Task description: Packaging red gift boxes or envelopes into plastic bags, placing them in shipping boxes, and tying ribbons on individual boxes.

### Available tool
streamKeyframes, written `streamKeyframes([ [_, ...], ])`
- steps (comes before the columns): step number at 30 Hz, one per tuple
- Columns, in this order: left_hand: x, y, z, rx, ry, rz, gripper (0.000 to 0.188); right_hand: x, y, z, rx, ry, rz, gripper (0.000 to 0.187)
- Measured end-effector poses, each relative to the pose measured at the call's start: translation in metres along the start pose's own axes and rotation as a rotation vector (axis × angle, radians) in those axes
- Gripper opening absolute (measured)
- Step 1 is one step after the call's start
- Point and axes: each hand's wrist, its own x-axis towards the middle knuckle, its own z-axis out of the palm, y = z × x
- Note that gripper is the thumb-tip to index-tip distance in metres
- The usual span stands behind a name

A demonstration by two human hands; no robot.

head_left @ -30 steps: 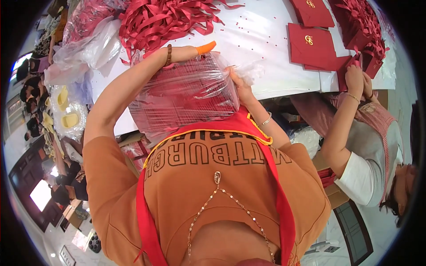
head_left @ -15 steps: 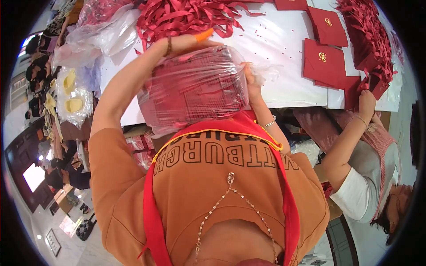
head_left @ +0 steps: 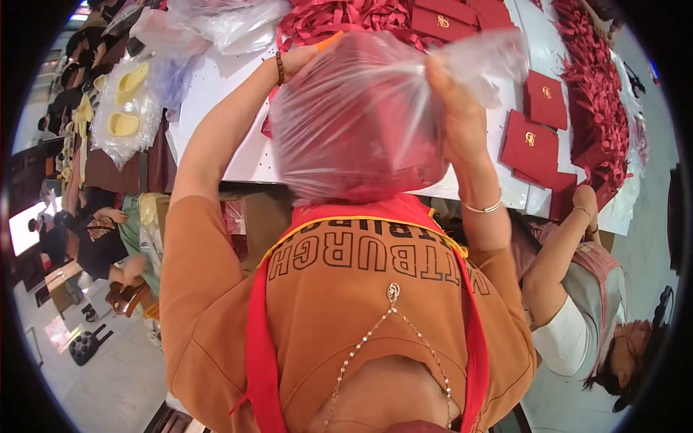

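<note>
A clear plastic bag [head_left: 346, 130] packed with dark red items stands at the table's front edge, against my red apron. My right hand [head_left: 456, 105] is closed round the bag's gathered neck at its right side, and loose plastic fans out beyond the fingers. Along the far left side of the bag, my left hand [head_left: 307, 59] grips it. An orange cover shows on one finger of that hand; its other fingertips are hidden behind the bag. What exactly the red items are is hard to tell through the creased plastic.
Red ribbons [head_left: 346, 20] are heaped behind the bag. Dark red pouches [head_left: 530, 141] lie to the right, near a long ribbon pile [head_left: 592, 86]. A co-worker's hand [head_left: 585, 198] touches red pieces there. Yellow slippers [head_left: 124, 124] in clear wrap are at left.
The bag has turned more upright and moved right. My right hand has risen from its side to the gathered neck, and the plastic is now pulled tight there.
</note>
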Motion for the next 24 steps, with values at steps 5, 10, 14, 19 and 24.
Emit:
streamKeyframes([
  [5, -0.038, 0.047, 0.045, -0.338, 0.075, 0.221, 0.054, 0.006, -0.046, 0.044, -0.864, -0.522, -0.46, 0.028],
  [10, -0.108, 0.075, 0.107, 0.172, 0.256, 0.926, 0.083, 0.018, -0.03, 0.067, -0.621, -0.406, -0.403, 0.031],
  [14, -0.126, 0.101, 0.141, 0.519, 0.466, 0.66, 0.117, 0.015, -0.022, 0.077, -0.404, -0.431, -0.205, 0.029],
  [19, -0.123, 0.1, 0.148, 0.377, 0.349, 0.654, 0.128, 0.005, -0.029, 0.078, -0.072, -0.433, -0.024, 0.022],
  [24, -0.121, 0.099, 0.155, 0.249, 0.355, 0.64, 0.115, 0.007, -0.036, 0.073, -0.061, -0.37, 0.177, 0.029],
])
